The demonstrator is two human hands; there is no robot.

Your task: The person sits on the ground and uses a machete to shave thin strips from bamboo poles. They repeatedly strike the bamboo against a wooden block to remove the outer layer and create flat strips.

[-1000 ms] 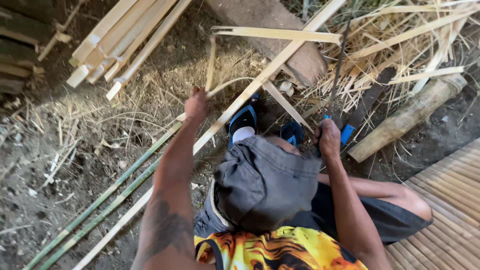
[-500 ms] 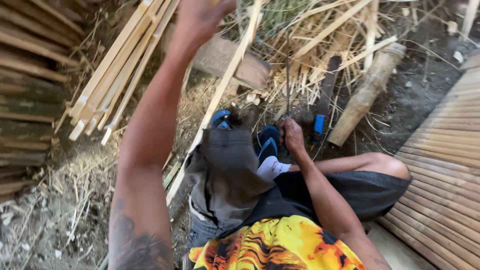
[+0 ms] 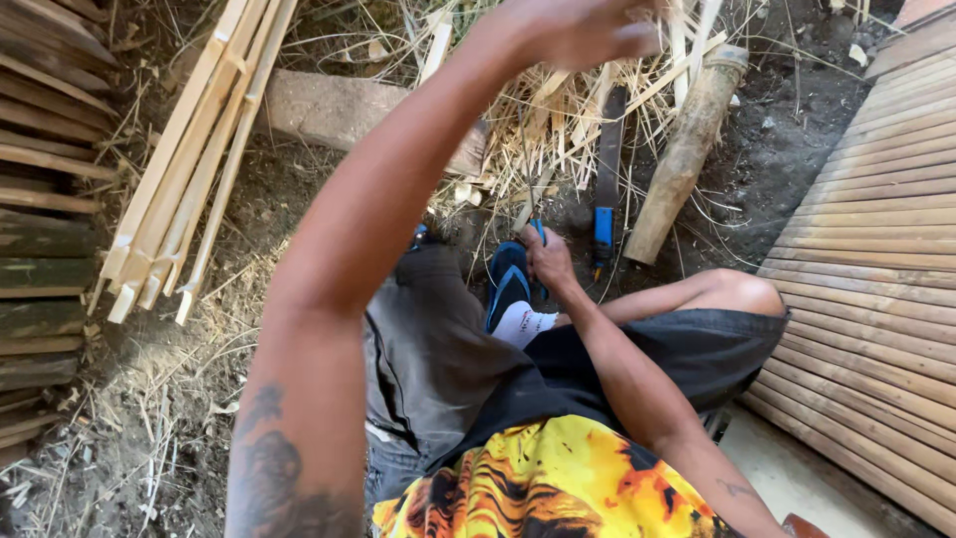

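My left hand is raised at the top of the view, blurred, its fingers curled around a pale bamboo strip among dry shavings. My left forearm crosses the middle of the view. My right hand is low, with curled fingers against the toe of my blue sandal, worn over a white sock. Whether it grips anything is unclear. A blue-handled knife with a dark blade lies on the dirt just right of that hand, apart from it.
A bundle of pale bamboo slats leans at the left beside stacked dark slats. A stone block and a short log lie ahead. A slatted bamboo platform fills the right side.
My left hand has swung up and to the right, from the middle of the view to its top edge. My view has shifted left and closer. The right hand stays by the sandal.
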